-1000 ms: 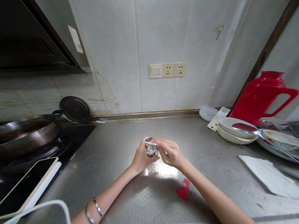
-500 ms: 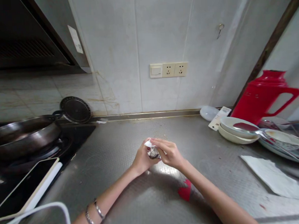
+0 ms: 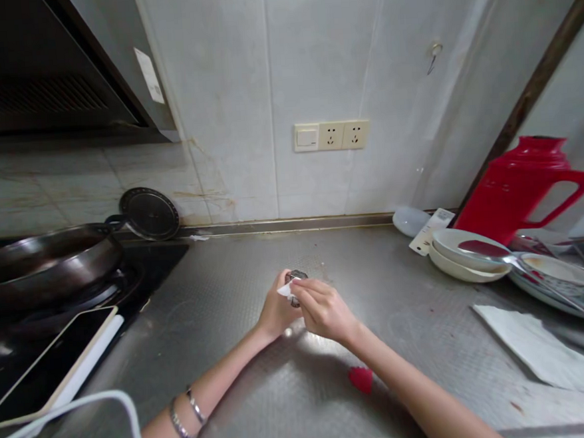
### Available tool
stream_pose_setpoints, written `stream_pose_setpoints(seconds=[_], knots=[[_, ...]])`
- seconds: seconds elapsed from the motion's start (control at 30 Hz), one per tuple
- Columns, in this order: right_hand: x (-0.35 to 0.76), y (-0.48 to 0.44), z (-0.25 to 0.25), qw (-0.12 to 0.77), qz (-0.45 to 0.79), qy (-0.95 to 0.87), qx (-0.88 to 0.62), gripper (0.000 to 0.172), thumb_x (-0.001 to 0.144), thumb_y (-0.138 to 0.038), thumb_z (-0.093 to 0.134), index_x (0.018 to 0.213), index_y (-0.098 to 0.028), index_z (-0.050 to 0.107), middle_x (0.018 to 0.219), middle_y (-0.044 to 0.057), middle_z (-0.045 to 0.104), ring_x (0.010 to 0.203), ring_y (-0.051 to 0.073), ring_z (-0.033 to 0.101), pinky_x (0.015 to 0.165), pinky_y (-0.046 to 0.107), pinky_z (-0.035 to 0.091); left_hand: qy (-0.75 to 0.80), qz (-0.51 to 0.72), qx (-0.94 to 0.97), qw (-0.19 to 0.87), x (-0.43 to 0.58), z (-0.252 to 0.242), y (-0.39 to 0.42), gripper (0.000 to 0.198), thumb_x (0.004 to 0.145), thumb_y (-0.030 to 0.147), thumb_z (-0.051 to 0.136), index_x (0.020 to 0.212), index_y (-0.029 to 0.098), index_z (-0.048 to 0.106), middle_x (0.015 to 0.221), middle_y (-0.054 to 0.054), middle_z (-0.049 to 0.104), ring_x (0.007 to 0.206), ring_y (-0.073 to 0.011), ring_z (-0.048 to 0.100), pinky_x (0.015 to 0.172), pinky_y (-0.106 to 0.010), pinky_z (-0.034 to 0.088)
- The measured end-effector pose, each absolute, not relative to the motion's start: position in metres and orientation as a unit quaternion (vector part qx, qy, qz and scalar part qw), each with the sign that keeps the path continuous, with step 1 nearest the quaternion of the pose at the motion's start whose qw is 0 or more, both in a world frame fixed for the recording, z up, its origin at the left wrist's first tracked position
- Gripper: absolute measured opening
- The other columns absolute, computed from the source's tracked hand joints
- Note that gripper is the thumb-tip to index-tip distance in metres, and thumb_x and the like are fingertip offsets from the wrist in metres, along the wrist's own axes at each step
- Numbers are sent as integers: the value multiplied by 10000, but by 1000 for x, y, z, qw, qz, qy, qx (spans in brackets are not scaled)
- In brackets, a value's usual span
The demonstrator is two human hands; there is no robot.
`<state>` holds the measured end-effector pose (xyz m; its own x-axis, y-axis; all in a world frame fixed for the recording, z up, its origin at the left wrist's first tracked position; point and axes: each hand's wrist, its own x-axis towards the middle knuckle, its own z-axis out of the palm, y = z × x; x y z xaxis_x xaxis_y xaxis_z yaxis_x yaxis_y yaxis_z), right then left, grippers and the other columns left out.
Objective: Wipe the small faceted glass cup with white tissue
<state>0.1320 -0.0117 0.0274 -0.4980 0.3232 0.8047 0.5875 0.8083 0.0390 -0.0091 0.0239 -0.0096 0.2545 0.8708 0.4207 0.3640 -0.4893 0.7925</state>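
Note:
My left hand (image 3: 274,311) and my right hand (image 3: 321,307) meet above the middle of the steel counter (image 3: 236,283). Both are closed on a small crinkled silver wrapper (image 3: 291,287) with a white edge and something dark inside it. The fingers of my right hand pinch its upper side, and the left hand cups it from the left. Most of the wrapper is hidden by the fingers. A small red scrap (image 3: 361,379) lies on the counter under my right forearm.
A dark pan (image 3: 39,260) sits on the stove at the left, with a tablet (image 3: 52,359) and white cable (image 3: 85,410) in front. At the right stand a red jug (image 3: 517,183), stacked plates (image 3: 467,255) with a ladle, and a white paper (image 3: 531,346).
My right hand has slid left over the wrapper, covering more of it. The wrapper has been turned and now shows less foil. The view has shifted slightly.

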Motion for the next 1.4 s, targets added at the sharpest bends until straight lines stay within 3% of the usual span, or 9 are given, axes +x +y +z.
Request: stream_pose_setpoints(seconds=[0.17, 0.27, 0.33, 0.63, 0.87, 1.0, 1.2, 1.27, 1.4], knots=[[141, -12, 39, 416, -52, -872, -252, 262, 858, -88, 407, 970, -172, 628, 887, 114, 726, 868, 209, 691, 754, 322, 559, 431, 435, 735, 293, -8, -7, 22, 638, 589, 220, 724, 1151, 201, 422, 964, -40, 635, 852, -205, 621, 776, -337, 484], [149, -8, 45, 491, 50, -809, -319, 240, 897, -157, 430, 936, -198, 664, 845, 70, 740, 763, 182, 705, 685, 277, 557, 434, 432, 730, 304, -6, -3, 20, 705, 535, 238, 778, 1146, 205, 428, 980, -36, 638, 812, -193, 624, 723, -314, 488], [151, -3, 44, 552, 75, -741, -374, 238, 903, -192, 450, 953, -213, 682, 909, 64, 745, 816, 192, 710, 727, 287, 560, 434, 439, 721, 315, -5, 1, 17, 738, 520, 256, 805, 1154, 200, 431, 998, -44, 641, 808, -192, 631, 716, -311, 493], [144, 1, 19, 559, 4, -767, -313, 346, 890, -128, 425, 1154, -233, 623, 1091, 82, 703, 1019, 203, 665, 856, 328, 553, 448, 470, 672, 356, -6, 8, 18, 607, 543, 281, 814, 1047, 174, 493, 913, -32, 677, 799, -186, 650, 696, -289, 504], [147, -5, 27, 559, 4, -761, -328, 283, 904, -142, 439, 1054, -231, 662, 970, 72, 736, 860, 185, 708, 764, 293, 572, 453, 476, 636, 405, -10, 10, 26, 525, 573, 294, 800, 980, 164, 495, 854, -23, 674, 751, -165, 648, 659, -269, 499], [148, 1, 29, 585, 2, -733, -348, 283, 918, -158, 421, 1063, -217, 657, 1091, 83, 702, 1062, 203, 645, 920, 348, 527, 453, 460, 657, 389, -8, 5, 22, 573, 543, 298, 822, 1017, 162, 529, 885, -37, 678, 787, -182, 646, 699, -288, 501], [146, 3, 27, 509, 63, -793, -328, 304, 901, -122, 425, 1105, -202, 635, 1079, 90, 706, 1023, 190, 664, 877, 327, 551, 434, 415, 696, 393, -2, -1, 15, 481, 586, 321, 790, 989, 149, 593, 857, -42, 692, 792, -200, 647, 668, -272, 487], [144, 1, 27, 506, 49, -807, -300, 321, 896, -102, 414, 1121, -195, 623, 1087, 100, 701, 1057, 193, 647, 907, 346, 540, 425, 405, 709, 391, -2, -2, 17, 395, 628, 322, 754, 949, 142, 610, 827, -37, 686, 773, -189, 637, 649, -260, 478], [141, -2, 23, 491, -14, -839, -233, 391, 861, -51, 401, 1190, -178, 570, 1118, 128, 681, 1130, 205, 602, 938, 387, 528, 427, 428, 695, 390, -5, -8, 26, 432, 628, 337, 737, 982, 138, 592, 854, -30, 671, 759, -169, 617, 640, -251, 478]])
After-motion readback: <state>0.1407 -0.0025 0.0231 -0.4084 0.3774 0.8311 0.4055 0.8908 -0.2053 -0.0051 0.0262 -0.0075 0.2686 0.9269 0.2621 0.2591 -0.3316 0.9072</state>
